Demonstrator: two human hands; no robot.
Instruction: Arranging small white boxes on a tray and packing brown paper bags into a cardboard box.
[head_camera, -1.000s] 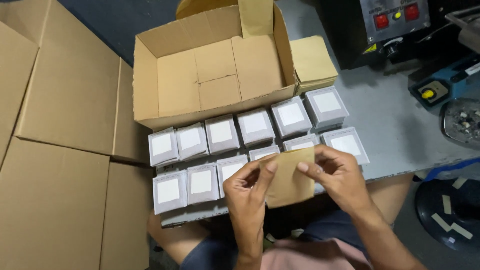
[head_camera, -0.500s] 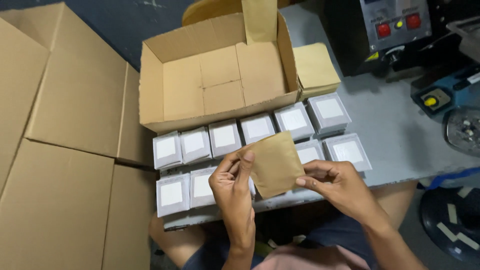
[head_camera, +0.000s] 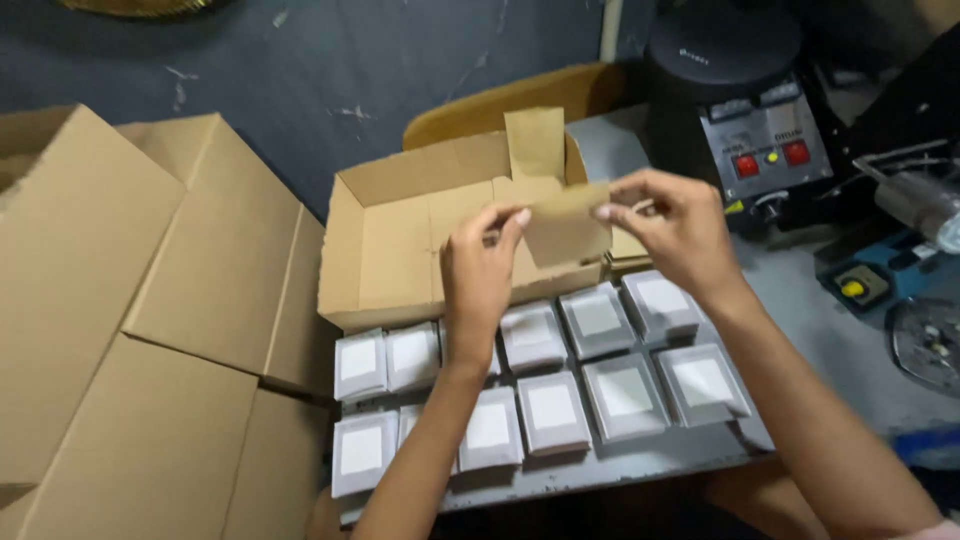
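Observation:
Both hands hold a small flat square of brown cardboard (head_camera: 566, 230) up over the open cardboard box (head_camera: 385, 250). My left hand (head_camera: 480, 270) pinches its left edge, my right hand (head_camera: 675, 232) its right edge. The box lies on its side with the opening facing me and its inside bare. Below the hands, several small grey boxes with white tops (head_camera: 600, 320) stand in two rows on the grey table (head_camera: 850, 360). My forearms cross over them.
Large closed cardboard cartons (head_camera: 130, 330) fill the left side. A black machine with red buttons (head_camera: 765, 150) stands at the back right, a blue tool (head_camera: 870, 280) and a round metal part (head_camera: 925, 340) on the right. A yellow chair back (head_camera: 520, 100) rises behind the box.
Both hands have lifted the cardboard square from just above the near row of small boxes up and away to the mouth of the open box. The camera has come closer.

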